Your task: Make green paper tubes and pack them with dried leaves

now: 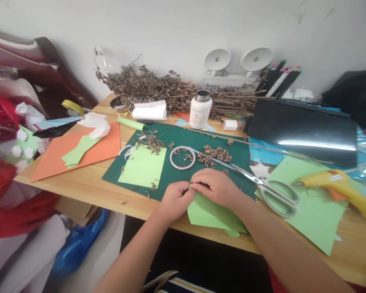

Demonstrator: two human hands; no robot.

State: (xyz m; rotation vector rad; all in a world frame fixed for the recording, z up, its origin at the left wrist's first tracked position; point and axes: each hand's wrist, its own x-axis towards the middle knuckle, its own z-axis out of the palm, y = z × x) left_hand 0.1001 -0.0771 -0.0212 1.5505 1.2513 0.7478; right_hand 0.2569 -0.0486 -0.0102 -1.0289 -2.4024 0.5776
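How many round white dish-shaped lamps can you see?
2: the left lamp and the right lamp, side by side above one white box with lettering, behind the bundle of dried brown plants.

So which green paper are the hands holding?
The sheet partly beneath the right hand, its top end pinched between that and the left hand. Neither hand touches the others.

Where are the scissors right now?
Head view, right of centre: the scissors lie between the right hand and the yellow glue gun, partly over the dark green mat.
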